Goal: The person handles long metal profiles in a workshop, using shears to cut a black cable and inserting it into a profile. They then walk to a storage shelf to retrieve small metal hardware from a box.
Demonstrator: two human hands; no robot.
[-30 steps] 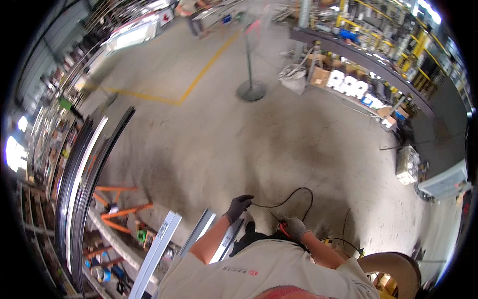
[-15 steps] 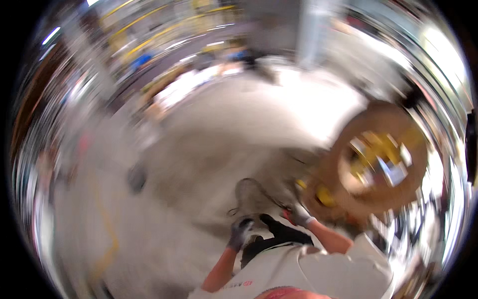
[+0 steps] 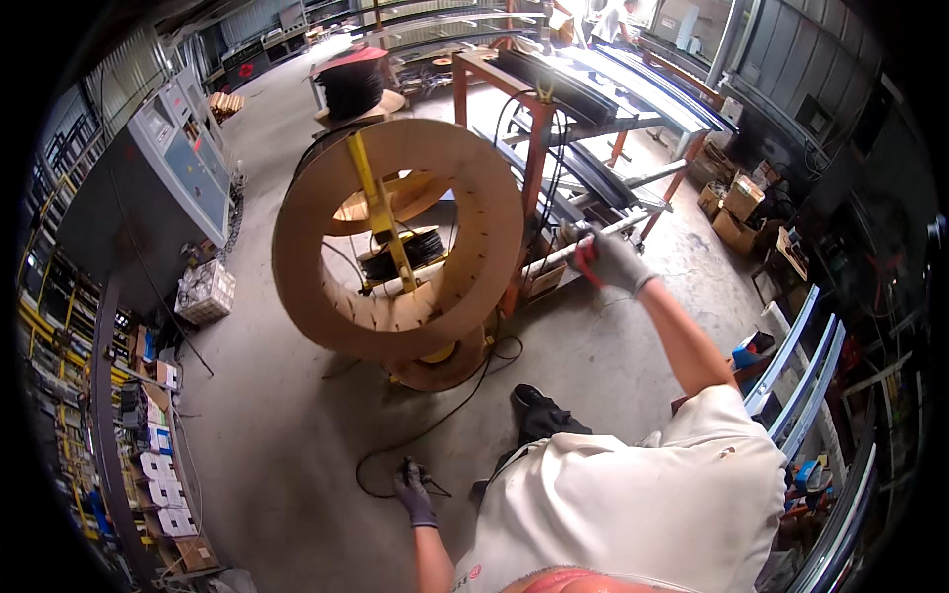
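My left hand [image 3: 415,492], in a grey glove, is low at the front with its fingers closed on a thin black cable [image 3: 435,420]. The cable loops along the floor and rises to the foot of a large wooden reel [image 3: 301,282]. My right hand [image 3: 625,265], also gloved, is stretched forward to the right of the reel, wrapped round a red-handled tool [image 3: 587,261]. The tool's working end is too small to make out against the rack behind. Through the reel's open middle show a yellow bar [image 3: 372,188] and a coil of black cable [image 3: 410,255].
An orange-framed rack [image 3: 539,163] with long dark profiles stands beyond my right hand. Metal strips [image 3: 781,366] lean at the right. A grey cabinet [image 3: 173,148] and a white crate [image 3: 206,293] are at the left. Cartons [image 3: 741,198] sit by the right wall.
My view has swung right, so the reel is now left of centre and sharp. My right arm has reached up and forward with the red-handled tool; my hands are farther apart.
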